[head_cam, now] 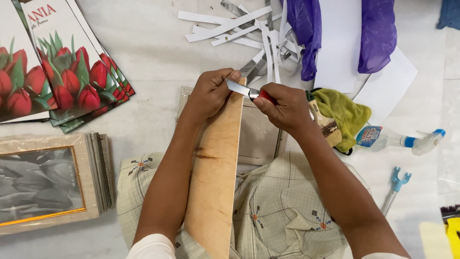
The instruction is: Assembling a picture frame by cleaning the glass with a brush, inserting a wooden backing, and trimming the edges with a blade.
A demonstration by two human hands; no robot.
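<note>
I am looking down at a long wooden board (218,172) that is running from my lap up toward twelve o'clock, its far end lying over a flat framed panel (258,136) on the floor. My left hand (208,93) is clamping down over the top end of the board, fingers curled around its edge at about eleven o'clock from the board's middle. My right hand (285,108) is clenching the red handle of a small knife (247,90), and the blade is pointing toward nine o'clock, with its tip resting right against the fingertips (234,76) of my left hand at the board's upper corner. The two hands are sitting just beside each other, with the blade bridging the gap.

At three o'clock from my right hand, a paintbrush (326,122) is lying on a yellow-green cloth (345,112), touching it. Further out at three o'clock, a spray bottle (397,140) is lying on its side, and a blue-tipped tool (395,189) is lying near it at five o'clock. At twelve o'clock, a heap of white paper strips (239,29) is spreading across the floor, beside a purple plastic bag (342,33). At ten o'clock, a fan of tulip prints (62,72) is lying well apart from the board, and at eight o'clock a stack of picture frames (52,184) is sitting.
</note>
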